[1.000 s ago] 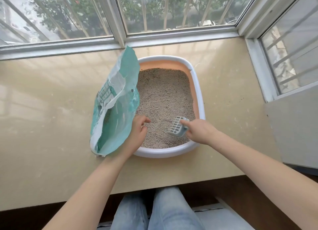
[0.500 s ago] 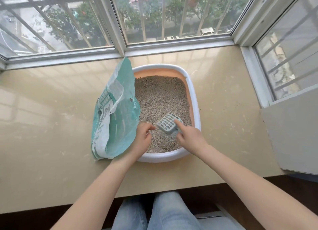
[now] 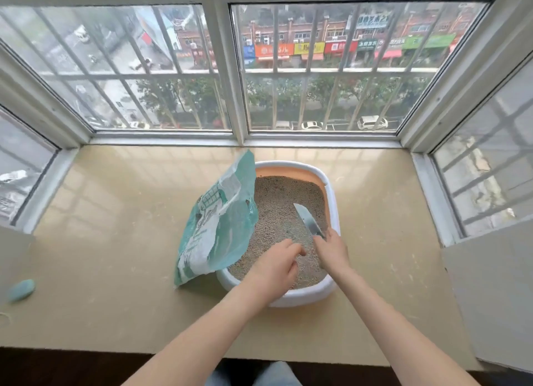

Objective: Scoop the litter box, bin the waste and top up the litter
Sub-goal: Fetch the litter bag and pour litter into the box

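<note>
The litter box sat on the sill, green bag leaning on its left rim, printing unreadable. The right hand gripped the scoop, now edge-on rather than flat; the left hand hovered loosely curled, empty.

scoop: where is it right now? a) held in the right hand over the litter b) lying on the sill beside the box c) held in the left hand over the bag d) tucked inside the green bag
a: the right hand grips the scoop by its handle, its blade angled up over the litter in the litter box, while the left hand holds no scoop.
</note>
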### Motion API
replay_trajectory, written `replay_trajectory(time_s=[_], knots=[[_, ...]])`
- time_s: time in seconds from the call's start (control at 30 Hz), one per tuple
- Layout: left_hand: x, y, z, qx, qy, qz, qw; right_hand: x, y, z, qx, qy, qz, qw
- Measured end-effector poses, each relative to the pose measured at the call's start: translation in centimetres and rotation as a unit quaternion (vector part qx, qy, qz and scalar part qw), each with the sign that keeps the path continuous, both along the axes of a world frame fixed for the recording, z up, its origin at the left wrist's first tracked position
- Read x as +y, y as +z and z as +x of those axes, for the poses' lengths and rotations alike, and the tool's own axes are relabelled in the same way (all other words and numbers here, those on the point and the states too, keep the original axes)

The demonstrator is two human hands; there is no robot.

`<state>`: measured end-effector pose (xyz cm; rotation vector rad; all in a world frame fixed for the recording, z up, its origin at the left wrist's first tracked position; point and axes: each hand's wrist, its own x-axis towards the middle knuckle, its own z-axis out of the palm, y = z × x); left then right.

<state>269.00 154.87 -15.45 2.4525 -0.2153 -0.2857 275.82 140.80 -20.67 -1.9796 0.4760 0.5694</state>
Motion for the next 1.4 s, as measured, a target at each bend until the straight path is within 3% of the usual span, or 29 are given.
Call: replay_trajectory(time_s=[0.13, 0.3, 0.43, 0.53, 0.6, 0.7, 0.83, 1.1, 1.27, 1.4], knots=[[1.3, 2.5, 0.5, -0.05, 0.019, -0.008, 0.999, 1.8, 2.9, 0.8, 0.096, -0.12, 0.216, 0.964], [3.5, 5.6, 0.9, -0.123, 0.053, -0.045, 0.99, 5.2, 5.8, 1.0, 0.165, -0.117, 0.309, 0.929], [6.6, 7.6, 0.6, -0.184, 0.117, -0.025, 0.976, 8.1, 7.5, 0.7, 0.13, -0.117, 0.287, 0.942], [9.5, 8.1, 0.3, -0.204, 0.207, 0.007, 0.957, 9.8, 8.4, 0.0, 0.104, -0.053, 0.221, 0.968], [11.4, 7.6, 0.4, -0.132, 0.267, 0.04, 0.954, 10.8, 8.3, -0.4, 0.09, -0.02, 0.189, 0.978], [13.2, 6.5, 0.4, 0.045, 0.315, 0.047, 0.947, 12.4, 8.4, -1.3, 0.076, -0.029, 0.223, 0.971], [14.0, 5.2, 0.0, 0.148, 0.312, -0.056, 0.937, 15.1, 8.6, -2.9, 0.053, -0.056, 0.227, 0.971], [17.7, 4.0, -0.4, 0.216, 0.291, -0.299, 0.883, 21.9, 10.1, -5.6, -0.019, -0.132, 0.11, 0.985], [22.9, 4.5, -1.1, 0.181, 0.201, -0.278, 0.922, 25.8, 10.8, -6.4, -0.085, -0.215, 0.071, 0.97], [27.2, 6.4, -1.2, 0.147, 0.15, -0.27, 0.94, 28.7, 12.1, -6.9, -0.116, -0.218, 0.06, 0.967]])
